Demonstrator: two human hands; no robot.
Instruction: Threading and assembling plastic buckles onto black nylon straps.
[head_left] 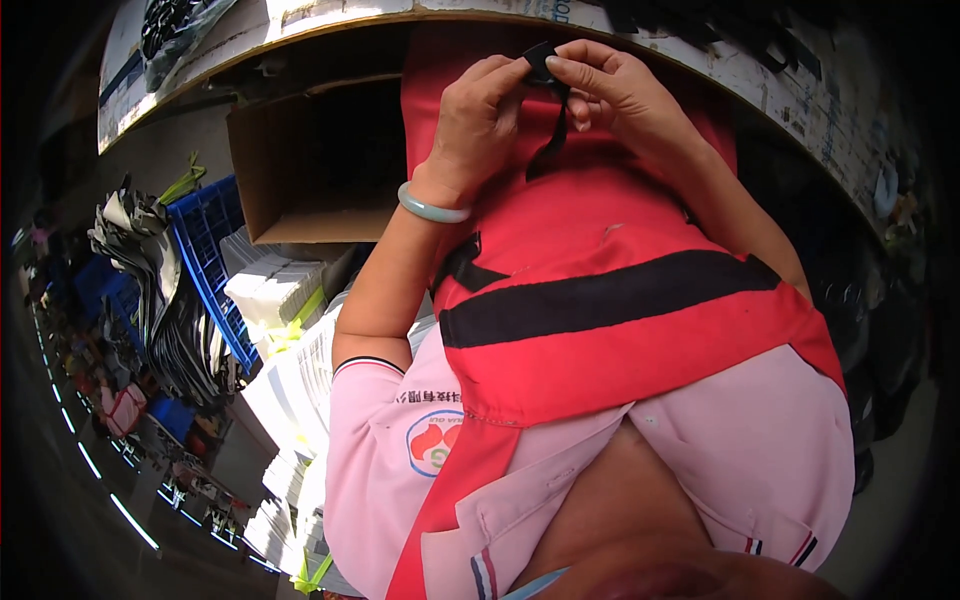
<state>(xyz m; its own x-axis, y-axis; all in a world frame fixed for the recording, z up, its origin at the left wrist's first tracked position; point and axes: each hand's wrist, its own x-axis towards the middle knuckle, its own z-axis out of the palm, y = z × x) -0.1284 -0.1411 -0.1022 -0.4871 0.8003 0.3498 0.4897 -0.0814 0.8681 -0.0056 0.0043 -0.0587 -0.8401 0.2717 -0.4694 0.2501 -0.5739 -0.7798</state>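
Both hands meet over my red apron (590, 220), close to the front edge of the table. Between my fingertips is a small black piece of material (541, 62), with a narrow black strip (550, 145) hanging down from it against the apron. My left hand (480, 110) pinches the left side of the piece, a pale green bangle (432, 204) round its wrist. My right hand (615, 85) grips the other side between thumb and forefinger, its remaining fingers curled. What exactly the black piece is cannot be made out.
A table (330, 22) curves across the top, with black pieces in clear plastic (180, 35) at its left. Below it sits an open cardboard box (310, 160). Left of me are a blue plastic crate (210, 265), stacked black-and-white pieces (150, 290) and tied white bundles (280, 290).
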